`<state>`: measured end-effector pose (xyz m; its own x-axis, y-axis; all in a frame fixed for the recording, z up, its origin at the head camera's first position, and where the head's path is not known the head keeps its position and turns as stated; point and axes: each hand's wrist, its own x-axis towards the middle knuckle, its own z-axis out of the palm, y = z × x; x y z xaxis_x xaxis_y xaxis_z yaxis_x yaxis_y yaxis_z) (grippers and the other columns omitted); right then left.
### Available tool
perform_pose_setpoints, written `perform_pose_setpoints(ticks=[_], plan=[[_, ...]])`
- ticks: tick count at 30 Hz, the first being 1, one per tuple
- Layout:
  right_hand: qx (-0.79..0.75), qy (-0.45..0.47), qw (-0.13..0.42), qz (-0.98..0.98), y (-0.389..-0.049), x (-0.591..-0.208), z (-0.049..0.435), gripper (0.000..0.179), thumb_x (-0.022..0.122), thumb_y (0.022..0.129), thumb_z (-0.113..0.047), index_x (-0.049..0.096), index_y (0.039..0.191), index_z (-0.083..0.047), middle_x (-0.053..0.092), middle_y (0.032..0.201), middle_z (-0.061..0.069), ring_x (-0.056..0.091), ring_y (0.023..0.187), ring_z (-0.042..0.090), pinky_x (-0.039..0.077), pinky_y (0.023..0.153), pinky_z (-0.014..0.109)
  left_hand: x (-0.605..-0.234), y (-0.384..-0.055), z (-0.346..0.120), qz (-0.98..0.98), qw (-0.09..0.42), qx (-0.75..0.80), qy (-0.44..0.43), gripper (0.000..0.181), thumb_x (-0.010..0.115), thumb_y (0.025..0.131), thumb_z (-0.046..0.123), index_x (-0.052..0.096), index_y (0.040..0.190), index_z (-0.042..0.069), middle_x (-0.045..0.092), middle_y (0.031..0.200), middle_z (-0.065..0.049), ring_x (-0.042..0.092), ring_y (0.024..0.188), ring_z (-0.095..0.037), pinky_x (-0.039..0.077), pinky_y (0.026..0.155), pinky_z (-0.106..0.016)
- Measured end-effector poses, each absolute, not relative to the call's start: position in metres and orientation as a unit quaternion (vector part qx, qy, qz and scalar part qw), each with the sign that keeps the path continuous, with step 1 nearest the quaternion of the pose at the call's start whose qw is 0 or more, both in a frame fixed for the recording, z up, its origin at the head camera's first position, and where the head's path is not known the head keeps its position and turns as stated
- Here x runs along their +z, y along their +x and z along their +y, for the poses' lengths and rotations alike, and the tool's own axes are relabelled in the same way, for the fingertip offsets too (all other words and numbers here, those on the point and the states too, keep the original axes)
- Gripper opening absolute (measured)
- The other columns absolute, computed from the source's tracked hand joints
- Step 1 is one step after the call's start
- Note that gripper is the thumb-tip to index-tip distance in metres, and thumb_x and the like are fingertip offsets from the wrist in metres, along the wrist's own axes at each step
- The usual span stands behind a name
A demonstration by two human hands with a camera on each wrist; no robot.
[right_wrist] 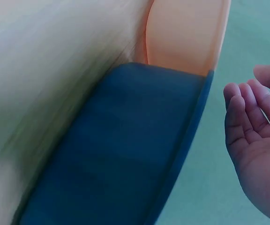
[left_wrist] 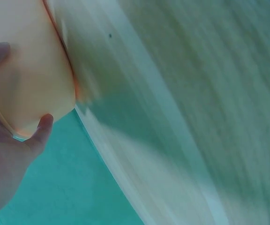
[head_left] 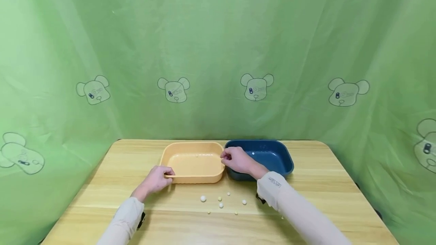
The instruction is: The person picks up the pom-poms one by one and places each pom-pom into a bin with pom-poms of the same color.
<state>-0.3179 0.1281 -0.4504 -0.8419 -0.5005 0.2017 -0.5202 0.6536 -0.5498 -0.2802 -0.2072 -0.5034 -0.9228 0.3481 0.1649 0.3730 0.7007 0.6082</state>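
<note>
My left hand grips the near left corner of the orange basin. In the left wrist view, the left thumb lies against the outside of the basin's wall. The right hand hovers where the orange basin meets the dark blue basin. Its fingers are loosely bent, and the right wrist view shows nothing between them and the thumb. One small ball lies inside the orange basin, and a small white ball shows in the blue one.
Several small white and yellow balls, among them a larger white ball and a yellow ball, lie on the wooden table in front of the basins. A green curtain with bear-head prints surrounds the table.
</note>
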Motion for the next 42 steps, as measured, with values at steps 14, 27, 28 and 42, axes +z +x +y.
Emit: perform_pose_setpoints(ticks=[14, 27, 28, 42], plan=[[0.335, 0.323, -0.006, -0.885, -0.263, -0.461, 0.158, 0.007, 0.067, 0.085, -0.009, 0.069, 0.091, -0.013, 0.061, 0.079, -0.010, 0.056, 0.072, 0.004, 0.049, 0.067, 0.023, -0.503, -0.277, -0.206, -0.921, 0.013, -0.338, -0.192, 0.017, 0.066, 0.072, -0.001, 0.065, 0.075, 0.016, 0.063, 0.077, 0.004, 0.053, 0.073, -0.013, 0.045, 0.071, -0.035], [0.343, 0.356, -0.083, -0.865, -0.216, -0.482, 0.173, 0.008, 0.067, 0.084, -0.007, 0.070, 0.092, -0.005, 0.060, 0.080, -0.012, 0.055, 0.072, 0.000, 0.049, 0.066, 0.020, -0.498, -0.274, -0.204, -0.922, -0.003, -0.346, -0.177, 0.015, 0.066, 0.074, -0.001, 0.067, 0.077, 0.014, 0.062, 0.078, 0.004, 0.054, 0.076, -0.013, 0.047, 0.074, -0.037], [0.343, 0.355, -0.090, -0.865, -0.214, -0.483, 0.173, 0.008, 0.067, 0.084, -0.006, 0.069, 0.092, -0.005, 0.060, 0.080, -0.012, 0.056, 0.072, 0.000, 0.049, 0.066, 0.020, -0.497, -0.275, -0.204, -0.922, -0.003, -0.344, -0.178, 0.015, 0.066, 0.074, -0.001, 0.067, 0.077, 0.013, 0.062, 0.078, 0.004, 0.054, 0.076, -0.013, 0.047, 0.074, -0.036], [0.291, 0.351, -0.090, -0.885, -0.197, -0.494, 0.181, 0.008, 0.069, 0.080, -0.005, 0.070, 0.088, -0.006, 0.056, 0.073, -0.014, 0.051, 0.066, -0.003, 0.047, 0.060, 0.017, -0.499, -0.277, -0.206, -0.921, 0.000, -0.338, -0.194, 0.016, 0.067, 0.073, -0.001, 0.067, 0.076, 0.015, 0.061, 0.077, 0.005, 0.053, 0.074, -0.013, 0.045, 0.072, -0.035]])
